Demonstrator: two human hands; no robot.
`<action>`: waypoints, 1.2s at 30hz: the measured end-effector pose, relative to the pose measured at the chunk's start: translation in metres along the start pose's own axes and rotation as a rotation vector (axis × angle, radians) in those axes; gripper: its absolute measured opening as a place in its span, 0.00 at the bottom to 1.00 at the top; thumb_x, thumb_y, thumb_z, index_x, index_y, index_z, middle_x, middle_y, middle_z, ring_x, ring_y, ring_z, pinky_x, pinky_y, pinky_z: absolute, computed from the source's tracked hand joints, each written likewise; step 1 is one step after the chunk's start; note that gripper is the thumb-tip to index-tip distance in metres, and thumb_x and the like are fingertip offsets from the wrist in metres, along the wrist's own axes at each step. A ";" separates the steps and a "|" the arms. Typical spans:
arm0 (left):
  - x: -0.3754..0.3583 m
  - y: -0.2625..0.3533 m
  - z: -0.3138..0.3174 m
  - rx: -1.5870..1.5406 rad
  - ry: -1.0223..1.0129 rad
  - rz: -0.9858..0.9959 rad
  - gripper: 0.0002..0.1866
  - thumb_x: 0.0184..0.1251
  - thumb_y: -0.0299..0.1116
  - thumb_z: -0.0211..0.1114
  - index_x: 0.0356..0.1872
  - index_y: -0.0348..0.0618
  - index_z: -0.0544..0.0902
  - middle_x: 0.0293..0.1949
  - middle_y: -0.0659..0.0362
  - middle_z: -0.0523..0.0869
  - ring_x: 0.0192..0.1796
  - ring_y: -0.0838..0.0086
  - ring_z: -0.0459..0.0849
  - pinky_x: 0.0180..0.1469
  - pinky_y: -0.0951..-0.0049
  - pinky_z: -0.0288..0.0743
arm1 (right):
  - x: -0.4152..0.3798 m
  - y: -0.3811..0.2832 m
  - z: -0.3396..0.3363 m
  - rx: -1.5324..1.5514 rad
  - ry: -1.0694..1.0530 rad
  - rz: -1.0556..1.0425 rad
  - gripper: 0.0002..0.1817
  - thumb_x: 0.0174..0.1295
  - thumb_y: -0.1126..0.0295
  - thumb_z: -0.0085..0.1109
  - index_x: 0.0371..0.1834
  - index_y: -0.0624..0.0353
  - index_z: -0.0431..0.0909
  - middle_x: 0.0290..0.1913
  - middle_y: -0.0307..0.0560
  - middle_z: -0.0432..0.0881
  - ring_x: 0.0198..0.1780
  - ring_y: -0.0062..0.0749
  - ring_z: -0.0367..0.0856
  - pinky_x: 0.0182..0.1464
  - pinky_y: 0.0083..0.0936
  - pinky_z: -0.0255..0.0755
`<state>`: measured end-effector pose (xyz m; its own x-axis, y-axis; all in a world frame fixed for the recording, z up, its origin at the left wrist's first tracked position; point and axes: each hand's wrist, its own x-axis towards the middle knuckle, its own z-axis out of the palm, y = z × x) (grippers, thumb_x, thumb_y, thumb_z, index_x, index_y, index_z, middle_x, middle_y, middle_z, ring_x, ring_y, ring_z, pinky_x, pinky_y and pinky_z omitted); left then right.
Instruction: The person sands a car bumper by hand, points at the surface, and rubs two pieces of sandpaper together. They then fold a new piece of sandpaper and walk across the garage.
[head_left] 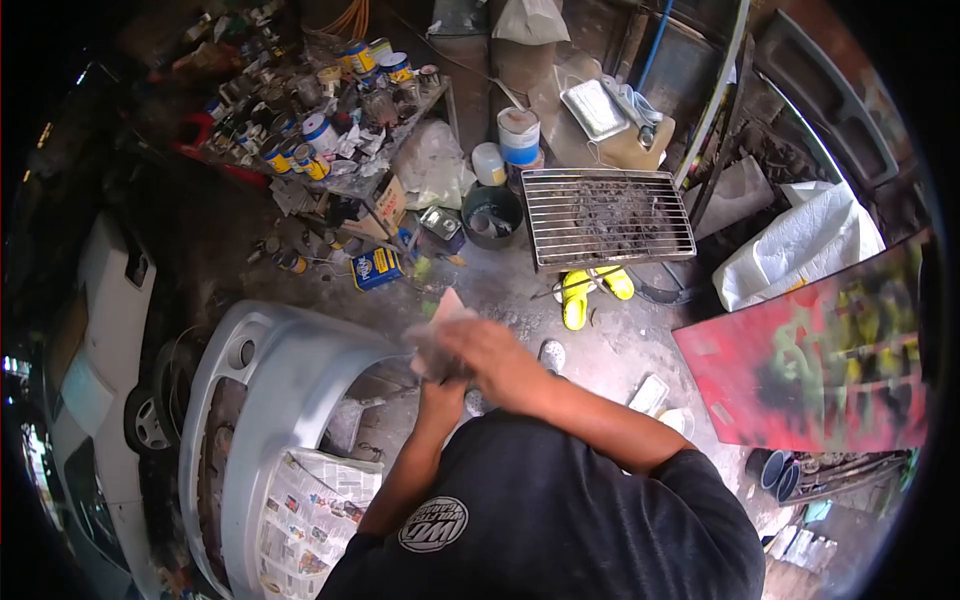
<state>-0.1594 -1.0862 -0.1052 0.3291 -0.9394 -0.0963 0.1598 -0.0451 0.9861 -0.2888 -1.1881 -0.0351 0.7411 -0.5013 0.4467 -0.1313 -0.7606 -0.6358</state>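
In front of my chest, both hands come together at a small pinkish, sheet-like piece, blurred by motion; its material I cannot tell. My right hand curls over it from the right, fingers smeared. Below it my left hand grips from underneath, its fingers largely hidden. Just left of the hands stands a grey car bumper, its curved wheel-arch end nearest them. Newspaper sheets cover its lower part.
A cluttered table of paint cans stands at the back left. Ahead are a wire-topped grill, a dark bucket and yellow clogs. A red paint-streaked panel leans at right; a white car is at left.
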 end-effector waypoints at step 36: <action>-0.025 -0.058 -0.080 0.140 -0.205 -0.015 0.27 0.64 0.22 0.61 0.65 0.32 0.69 0.60 0.53 0.76 0.63 0.66 0.75 0.66 0.69 0.67 | 0.006 -0.055 0.013 0.072 -0.143 -0.223 0.32 0.48 0.83 0.55 0.63 0.61 0.73 0.61 0.53 0.77 0.64 0.53 0.72 0.67 0.42 0.65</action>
<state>-0.1021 -1.0333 -0.1708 0.1294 -0.9869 -0.0959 0.0280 -0.0931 0.9953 -0.2689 -1.1441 -0.0055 0.8323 -0.2576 0.4908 0.0892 -0.8116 -0.5773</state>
